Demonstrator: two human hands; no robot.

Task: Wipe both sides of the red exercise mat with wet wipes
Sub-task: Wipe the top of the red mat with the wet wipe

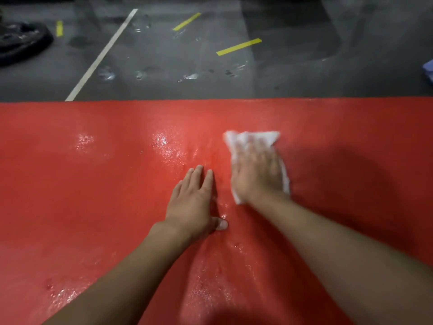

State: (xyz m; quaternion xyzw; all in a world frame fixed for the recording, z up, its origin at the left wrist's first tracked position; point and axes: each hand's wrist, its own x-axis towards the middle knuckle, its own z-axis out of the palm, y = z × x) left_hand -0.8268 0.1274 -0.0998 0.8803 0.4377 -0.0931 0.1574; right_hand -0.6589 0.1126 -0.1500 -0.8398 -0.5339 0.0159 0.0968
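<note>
A big red mat (93, 184) lies flat on the dark grey floor (164, 66) and fills the lower two thirds of the frame. Shiny wet patches show on it near the middle and at the bottom. The right hand (257, 174) lies flat on a white wet wipe (251, 139) just right of the middle, fingers straight, pressing it onto the mat; this hand looks blurry. The left hand (194, 202) rests flat on the mat just beside it, fingers straight, holding nothing. Yellow strips (238, 46) and a white line (103, 52) mark the floor at the top.
</note>
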